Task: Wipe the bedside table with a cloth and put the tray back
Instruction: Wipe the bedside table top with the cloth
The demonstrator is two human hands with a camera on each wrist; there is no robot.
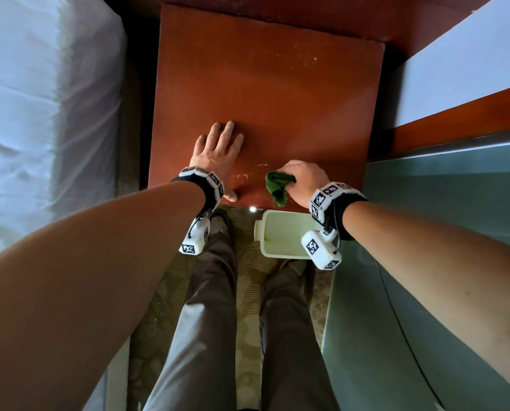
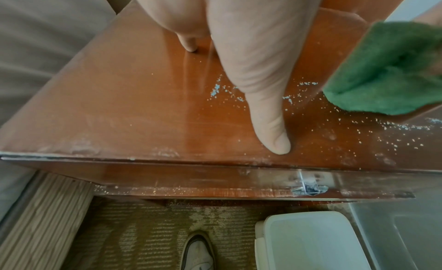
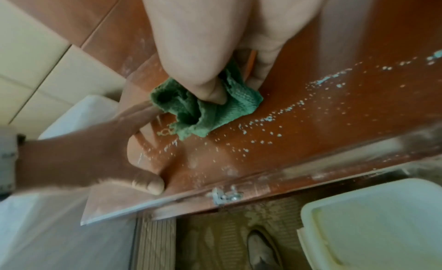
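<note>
The reddish-brown bedside table [image 1: 277, 93] fills the middle of the head view. My right hand [image 1: 302, 180] grips a crumpled green cloth [image 1: 276, 185] near the table's front edge, thumb pressed into the cloth [image 3: 210, 107]. Pale crumbs [image 2: 299, 96] are scattered along the front strip of the top, and the same crumbs [image 3: 287, 111] trail off to the cloth's right in the right wrist view. My left hand [image 1: 218, 146] rests flat on the table to the cloth's left, fingers straight, thumb [image 2: 270, 126] near the edge. No tray is in view.
A white plastic bin [image 1: 283, 234] stands open on the carpet just below the table's front edge, under my right wrist. A bed with white sheets [image 1: 40, 114] lies left; a grey-green surface [image 1: 440, 232] is right. My legs and shoes [image 2: 198, 251] stand before the table.
</note>
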